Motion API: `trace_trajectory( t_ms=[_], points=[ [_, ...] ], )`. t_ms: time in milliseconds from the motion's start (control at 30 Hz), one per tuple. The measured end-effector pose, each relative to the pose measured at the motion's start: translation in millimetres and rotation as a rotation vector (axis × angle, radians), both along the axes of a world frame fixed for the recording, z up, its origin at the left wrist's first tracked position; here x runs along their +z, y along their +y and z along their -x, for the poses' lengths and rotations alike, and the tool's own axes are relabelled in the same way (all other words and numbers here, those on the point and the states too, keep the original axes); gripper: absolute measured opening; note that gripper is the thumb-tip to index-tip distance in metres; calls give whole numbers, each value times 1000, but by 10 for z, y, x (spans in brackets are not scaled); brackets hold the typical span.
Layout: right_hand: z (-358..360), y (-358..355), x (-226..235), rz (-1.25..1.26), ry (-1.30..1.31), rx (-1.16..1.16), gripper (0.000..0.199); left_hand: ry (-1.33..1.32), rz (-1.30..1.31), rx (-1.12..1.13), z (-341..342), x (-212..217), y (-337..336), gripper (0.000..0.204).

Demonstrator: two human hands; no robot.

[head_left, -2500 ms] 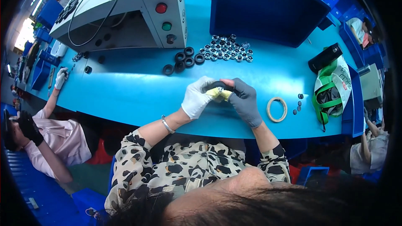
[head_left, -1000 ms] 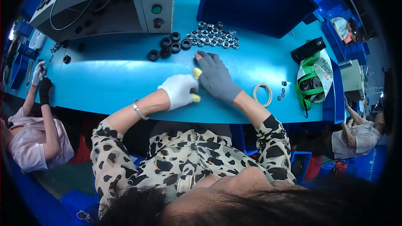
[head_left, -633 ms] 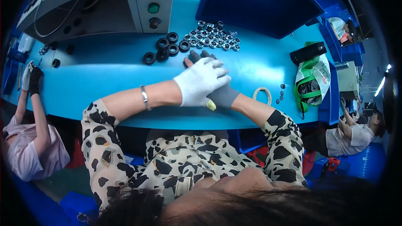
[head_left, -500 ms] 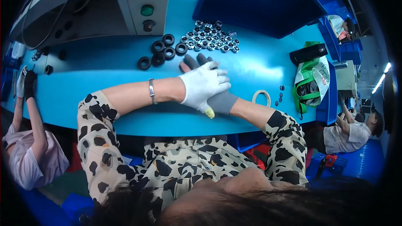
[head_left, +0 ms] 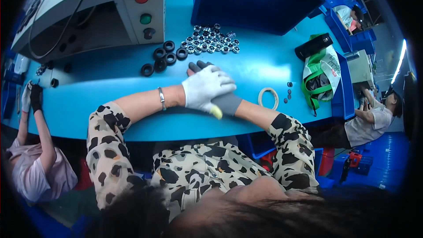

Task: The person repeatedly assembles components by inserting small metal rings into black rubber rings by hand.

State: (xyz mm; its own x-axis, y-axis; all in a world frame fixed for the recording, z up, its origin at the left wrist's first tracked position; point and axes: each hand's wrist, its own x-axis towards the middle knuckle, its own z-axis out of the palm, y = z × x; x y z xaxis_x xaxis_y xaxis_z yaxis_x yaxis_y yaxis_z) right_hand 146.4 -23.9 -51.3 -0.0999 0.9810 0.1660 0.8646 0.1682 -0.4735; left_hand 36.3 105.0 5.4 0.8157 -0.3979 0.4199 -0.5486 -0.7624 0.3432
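My left hand (head_left: pixel 206 87), in a white knit glove with a yellowish thumb tip, lies across the back of my right hand (head_left: pixel 228 103). Its fingers are stretched out and slightly apart, holding nothing. The right hand wears a grey glove and rests under the left on the table (head_left: pixel 119 88). Its fingertips stick out straight beyond the white glove; its palm is hidden. Just past the fingertips sit several black rings (head_left: pixel 170 58) and a cluster of shiny metal ring-shaped parts (head_left: pixel 209 42). A metal bracelet (head_left: pixel 162 98) circles my left wrist.
A machine (head_left: pixel 147 13) with red and green buttons stands at the far left, beside a large blue bin (head_left: pixel 255 4). To the right lie a tape roll (head_left: pixel 276 98), small dark discs (head_left: pixel 289 91), a green-white bag (head_left: pixel 328 68) and a black cylinder (head_left: pixel 313 46). Co-workers sit on both sides.
The view has shifted a little, so most table items appear farther left. My hands stay stacked, left over right, with only a slight shift.
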Motion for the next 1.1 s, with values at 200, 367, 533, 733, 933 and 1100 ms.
trace_trajectory(
  t_ms=[200,367,533,733,933,1100],
  points=[
    [-21,-344,762,-123,1005,-451,35,-256,656,514,358,-50,-153,46],
    [-148,-960,615,-64,860,-616,31,-67,1056,564,756,-183,-228,35],
    [215,-936,698,-64,345,-529,49,187,1182,662,782,-174,-368,35],
    [211,-777,538,-155,11,-476,48,221,1041,712,730,-211,-569,34],
    [531,-881,851,-320,100,-408,48,105,518,700,645,-43,-785,36],
    [478,-977,912,-352,549,-437,55,617,1789,190,632,-153,-805,41]
  ],
)
